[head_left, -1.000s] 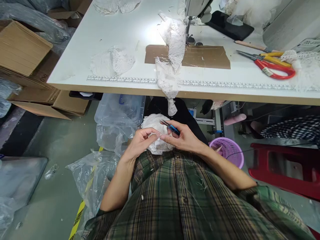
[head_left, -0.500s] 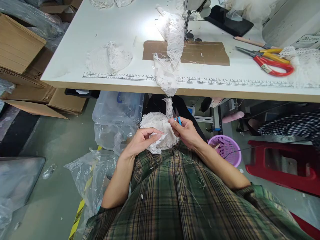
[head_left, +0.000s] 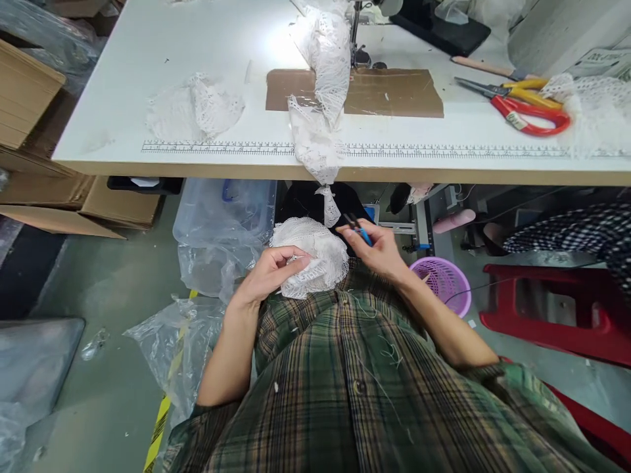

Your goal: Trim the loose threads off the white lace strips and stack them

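White lace fabric (head_left: 320,253) lies bunched on my lap, below the table's front edge. My left hand (head_left: 279,269) pinches its near left side between thumb and fingers. Blue-handled thread snips (head_left: 362,233) sit in my closed right hand (head_left: 377,249), their dark blades pointing up and left, apart from the bunched lace. Just left of the blades a narrow lace tail (head_left: 329,205) hangs over the edge from a lace strip (head_left: 325,92) that runs back across the table beside the sewing machine's needle area (head_left: 355,39).
On the white table (head_left: 217,46) are another lace piece (head_left: 197,108), a cardboard strip (head_left: 394,92), a printed ruler (head_left: 419,151) and red- and yellow-handled scissors (head_left: 527,108). Below stand a clear plastic bin (head_left: 221,217), a purple basket (head_left: 438,282) and a red stool (head_left: 552,312).
My right hand with the snips has moved slightly right, away from the lace on my lap. My left hand keeps its pinch, with less lace sticking out past the fingertips. The view has shifted slightly.
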`<control>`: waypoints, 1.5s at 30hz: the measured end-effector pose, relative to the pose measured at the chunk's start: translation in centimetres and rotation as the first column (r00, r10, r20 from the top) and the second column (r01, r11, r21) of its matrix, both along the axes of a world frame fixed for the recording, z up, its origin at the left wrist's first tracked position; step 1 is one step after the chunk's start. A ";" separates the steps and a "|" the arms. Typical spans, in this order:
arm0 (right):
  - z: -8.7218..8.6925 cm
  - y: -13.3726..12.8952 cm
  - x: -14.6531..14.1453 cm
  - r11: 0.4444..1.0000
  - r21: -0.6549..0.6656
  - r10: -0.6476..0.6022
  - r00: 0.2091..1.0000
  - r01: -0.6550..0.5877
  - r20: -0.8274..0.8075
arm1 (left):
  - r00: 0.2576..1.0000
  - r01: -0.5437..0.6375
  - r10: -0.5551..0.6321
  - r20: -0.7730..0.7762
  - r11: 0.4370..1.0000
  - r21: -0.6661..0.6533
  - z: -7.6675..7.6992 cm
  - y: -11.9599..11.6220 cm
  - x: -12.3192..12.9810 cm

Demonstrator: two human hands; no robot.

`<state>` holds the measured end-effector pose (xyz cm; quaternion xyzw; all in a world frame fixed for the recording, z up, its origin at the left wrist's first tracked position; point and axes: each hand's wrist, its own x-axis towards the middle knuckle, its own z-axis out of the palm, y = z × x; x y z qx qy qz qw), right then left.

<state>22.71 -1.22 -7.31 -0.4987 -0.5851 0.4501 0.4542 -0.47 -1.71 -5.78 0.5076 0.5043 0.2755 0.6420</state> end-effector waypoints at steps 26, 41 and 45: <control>-1.0 -1.6 5.4 0.990 -0.138 -0.031 0.998 0.022 -0.062 | 0.908 -0.311 0.360 0.215 0.922 -0.231 -1.1 2.3 -1.6; -0.4 1.0 -1.2 0.980 -0.108 0.129 0.946 -0.168 -0.299 | 0.953 -0.225 0.259 0.160 0.953 -0.204 1.2 1.7 0.0; -0.8 1.7 -3.0 0.903 -0.185 0.337 0.908 -0.387 -0.251 | 0.945 -0.233 0.268 0.187 0.954 -0.190 1.7 1.8 -0.3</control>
